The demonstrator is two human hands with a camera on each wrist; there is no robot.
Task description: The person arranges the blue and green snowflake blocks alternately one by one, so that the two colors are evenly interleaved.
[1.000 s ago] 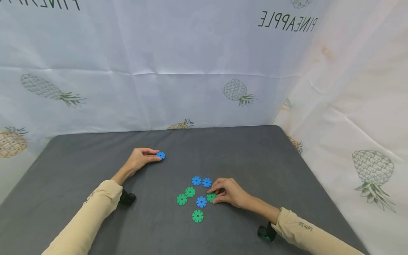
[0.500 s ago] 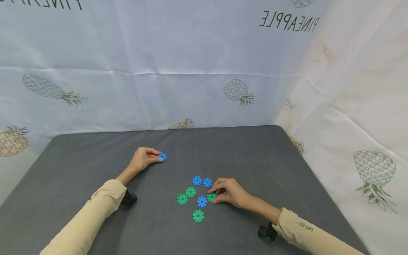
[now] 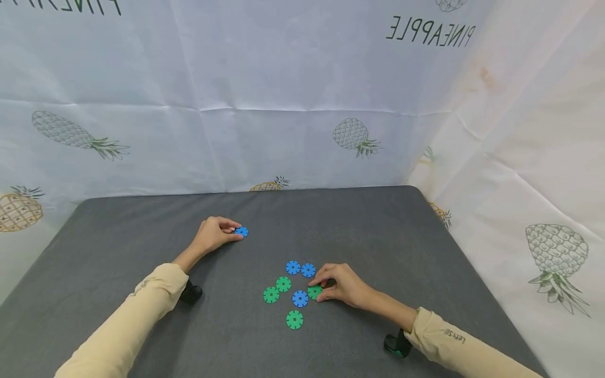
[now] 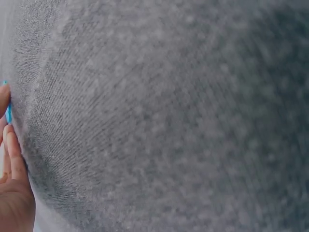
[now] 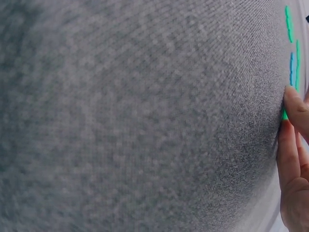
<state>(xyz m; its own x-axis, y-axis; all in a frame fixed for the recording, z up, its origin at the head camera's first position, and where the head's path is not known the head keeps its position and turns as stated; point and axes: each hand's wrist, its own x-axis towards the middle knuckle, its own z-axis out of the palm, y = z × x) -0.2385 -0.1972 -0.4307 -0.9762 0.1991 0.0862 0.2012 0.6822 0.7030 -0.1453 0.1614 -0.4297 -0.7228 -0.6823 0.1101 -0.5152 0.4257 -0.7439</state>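
Observation:
In the head view my left hand (image 3: pixel 215 234) pinches a blue notched disc (image 3: pixel 242 231) by its edge, off to the upper left of the other discs. The left wrist view catches this disc (image 4: pixel 8 114) edge-on between thumb and fingers. My right hand (image 3: pixel 344 285) has thumb and fingers at opposite edges of a green notched disc (image 3: pixel 314 293), pinching it at the tabletop. Part of that disc is hidden under the fingers. Just left of it lies a blue disc (image 3: pixel 300 299). Two more blue discs (image 3: pixel 293 268) sit side by side beyond the right fingertips.
Two green discs (image 3: pixel 283 284) lie close together left of the right hand, and another green disc (image 3: pixel 294 319) is nearer the front. All rest flat on a dark grey cloth-covered table (image 3: pixel 227 336). A white pineapple-print curtain (image 3: pixel 264 142) stands behind and to the right.
My left hand, still holding the blue disc, has shifted slightly to the right. The right hand and the discs on the table show no clear movement.

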